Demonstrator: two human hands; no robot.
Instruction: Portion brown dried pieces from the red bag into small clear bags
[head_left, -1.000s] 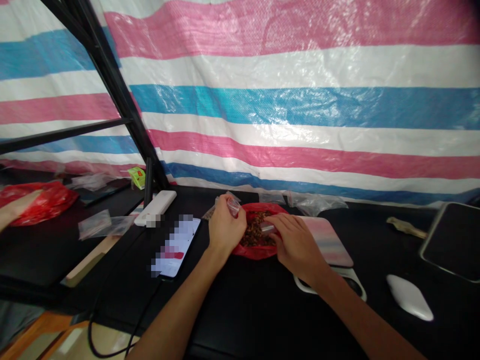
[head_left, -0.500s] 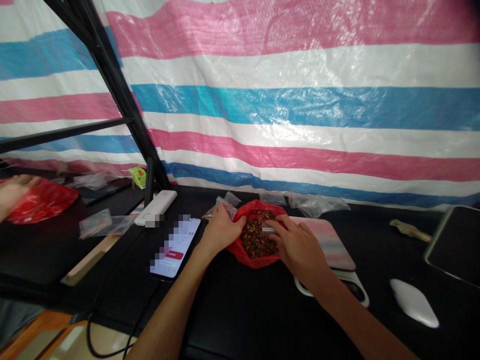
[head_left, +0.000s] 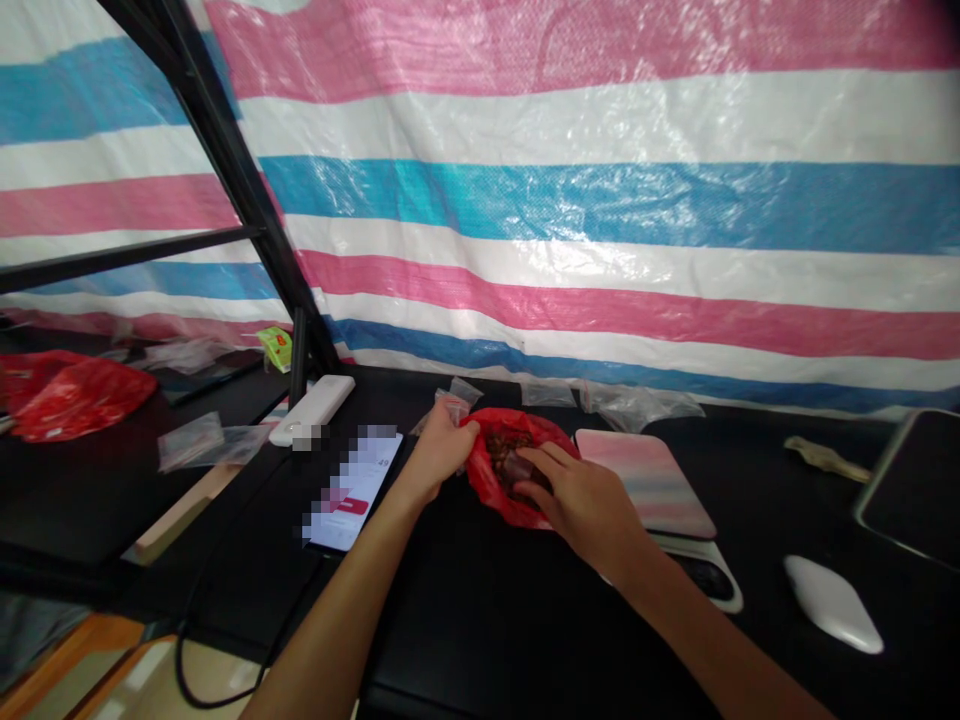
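Two hands meet at one bag, and I read the head view from left to right. A long white plastic bar [head_left: 311, 410] lies well left of the left hand [head_left: 439, 455]; nearer, beside that forearm, lies a lit black-edged phone [head_left: 367, 478], which I'd guard from a bump. The thumb is at the left rim of an open red plastic bag [head_left: 496, 495]; the fingertips are hidden, so I can't tell whether they grip it or the crumpled clear plastic bag [head_left: 466, 388] just beyond. I'd want that rim held wide, since thin plastic could fold inward.

The red bag sits between the hands, small brown pieces [head_left: 498, 445] inside. The right hand [head_left: 589, 495] reaches over its right rim, fingers closed on a small shiny translucent piece [head_left: 517, 468], too blurred to name. Low, level finger movements should avoid spills.

Right of that hand, a flat pink-and-white panel [head_left: 649, 485] limits sideways swing. I see more room toward me, where the black tabletop [head_left: 465, 610] spans between the forearms; beyond the hands, a striped plastic sheet [head_left: 600, 200] bounds reach.
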